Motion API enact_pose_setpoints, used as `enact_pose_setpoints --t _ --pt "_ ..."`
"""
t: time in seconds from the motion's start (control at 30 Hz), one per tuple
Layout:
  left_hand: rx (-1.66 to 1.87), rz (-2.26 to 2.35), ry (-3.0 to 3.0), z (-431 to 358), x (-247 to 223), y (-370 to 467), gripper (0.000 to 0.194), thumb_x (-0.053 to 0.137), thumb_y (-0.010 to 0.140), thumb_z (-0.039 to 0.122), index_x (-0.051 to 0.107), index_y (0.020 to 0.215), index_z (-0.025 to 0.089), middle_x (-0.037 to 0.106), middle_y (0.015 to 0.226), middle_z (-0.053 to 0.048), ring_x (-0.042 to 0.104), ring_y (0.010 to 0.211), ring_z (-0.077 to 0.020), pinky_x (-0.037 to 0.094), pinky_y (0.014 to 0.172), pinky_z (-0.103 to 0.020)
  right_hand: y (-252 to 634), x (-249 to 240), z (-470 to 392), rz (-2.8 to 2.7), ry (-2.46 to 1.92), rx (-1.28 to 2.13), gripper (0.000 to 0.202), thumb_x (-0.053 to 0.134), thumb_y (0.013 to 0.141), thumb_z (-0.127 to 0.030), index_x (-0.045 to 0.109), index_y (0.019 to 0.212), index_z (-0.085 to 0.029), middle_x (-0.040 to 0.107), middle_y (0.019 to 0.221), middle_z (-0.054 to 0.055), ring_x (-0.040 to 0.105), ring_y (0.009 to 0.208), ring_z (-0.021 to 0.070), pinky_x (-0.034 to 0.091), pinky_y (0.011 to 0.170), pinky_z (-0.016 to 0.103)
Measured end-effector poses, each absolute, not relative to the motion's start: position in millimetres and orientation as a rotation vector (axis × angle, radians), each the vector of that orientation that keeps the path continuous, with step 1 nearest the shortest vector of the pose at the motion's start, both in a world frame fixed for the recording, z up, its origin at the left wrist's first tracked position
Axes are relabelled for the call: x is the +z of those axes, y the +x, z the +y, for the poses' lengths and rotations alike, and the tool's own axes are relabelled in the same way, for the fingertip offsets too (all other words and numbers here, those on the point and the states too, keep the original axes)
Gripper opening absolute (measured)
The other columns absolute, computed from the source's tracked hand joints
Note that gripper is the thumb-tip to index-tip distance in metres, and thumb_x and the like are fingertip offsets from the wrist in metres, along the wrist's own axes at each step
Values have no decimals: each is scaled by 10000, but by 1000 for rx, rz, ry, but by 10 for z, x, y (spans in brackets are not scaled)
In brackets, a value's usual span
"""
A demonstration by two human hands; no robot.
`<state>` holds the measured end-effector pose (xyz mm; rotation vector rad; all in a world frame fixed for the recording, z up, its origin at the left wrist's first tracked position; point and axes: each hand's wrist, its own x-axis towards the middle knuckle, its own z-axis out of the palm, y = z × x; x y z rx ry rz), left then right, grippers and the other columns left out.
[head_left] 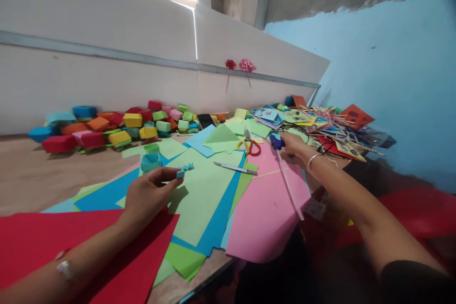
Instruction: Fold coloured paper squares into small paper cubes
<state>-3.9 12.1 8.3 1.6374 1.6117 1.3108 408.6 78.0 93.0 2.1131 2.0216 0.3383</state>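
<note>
My left hand (pixel 149 197) pinches a small light blue folded paper strip (pixel 185 170) with a zigzag end, held above the green paper sheets (pixel 203 190). Just beyond its fingers stands a small light blue paper box (pixel 151 162), with a green paper piece (pixel 152 148) behind it. Over the pink sheet's far right side, my right hand (pixel 292 144) is closed around a blue glue gun (pixel 275 141). A long whitish glue stick (pixel 290 190) extends from the gun toward me. Between my hands lie a craft knife (pixel 235 168) and open scissors (pixel 252 146) with red and yellow handles.
Many coloured paper boxes (pixel 96 126) are piled along the white wall at the left. Paper cards and sticks (pixel 302 118) heap up at the far right. A red sheet (pixel 89 247) and a pink sheet (pixel 263 218) reach the near table edge. A red chair (pixel 409 213) stands at right.
</note>
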Motion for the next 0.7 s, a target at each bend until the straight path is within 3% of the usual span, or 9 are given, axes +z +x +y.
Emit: enact_pose_setpoints --t 0.13,0.23,0.33,0.53,0.7 --pt "1447 1619 1649 222 77 -98 315 703 651 450 740 871 228 772 806 -18 707 708 -207 525 632 -264 4223 859 880 1966 2036 242 409 709 736 -142 678 1138 -78 705 1128 180 643 990 229 402 745 243" --pt "1523 1634 1534 319 77 -167 353 710 653 427 722 928 207 765 819 -37 713 765 -212 542 684 -279 4052 915 958 1947 1967 217 354 732 674 -74 738 1028 -69 732 1032 210 668 960 272 434 759 280" --pt "1569 1571 1429 380 85 -206 381 719 648 415 694 953 187 758 862 -57 699 751 -206 544 629 -280 3667 972 1002 2001 1897 247 278 703 701 -60 759 973 -78 731 1003 242 681 974 322 451 754 325" --pt "1634 1485 1398 394 77 -182 378 725 649 409 673 936 169 745 833 -49 674 686 -177 528 572 -258 2502 800 1065 2573 1419 124 188 681 773 -146 759 941 -177 740 970 134 683 926 260 458 740 304" --pt "1689 1312 1748 294 38 -92 198 686 708 320 715 855 191 735 731 -12 672 657 -153 528 579 -235 1623 570 1357 3109 1248 65 319 669 819 -151 694 1135 -182 689 1139 123 636 1040 248 470 843 326"
